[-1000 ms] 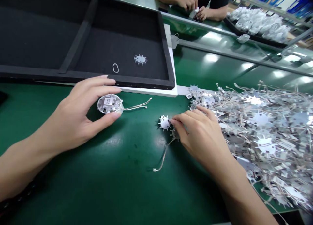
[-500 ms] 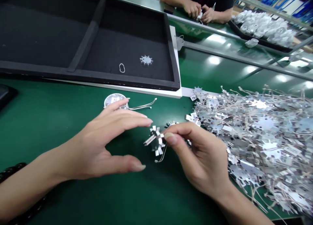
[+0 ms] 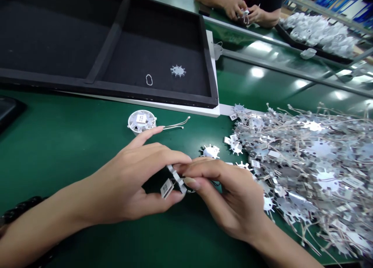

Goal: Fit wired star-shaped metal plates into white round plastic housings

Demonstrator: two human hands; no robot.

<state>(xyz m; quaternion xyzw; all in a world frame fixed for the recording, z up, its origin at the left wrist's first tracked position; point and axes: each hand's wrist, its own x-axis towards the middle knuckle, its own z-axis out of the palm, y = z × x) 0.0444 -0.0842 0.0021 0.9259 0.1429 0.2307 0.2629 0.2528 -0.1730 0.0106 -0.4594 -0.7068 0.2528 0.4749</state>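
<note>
- Green mat lies under both hands, which meet over its middle.
- Left hand pinches a small finned part between thumb and fingers; a white label hangs from it, print too small to read.
- Right hand closes thumb and forefinger on the same part.
- A round fan with a sticker, unreadable, lies near the black tray.
- A pile of similar parts lies just right of the right hand.

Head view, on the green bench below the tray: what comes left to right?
Round finned disc → left hand → finned part pinched by both hands → right hand → heap of finned parts.
</note>
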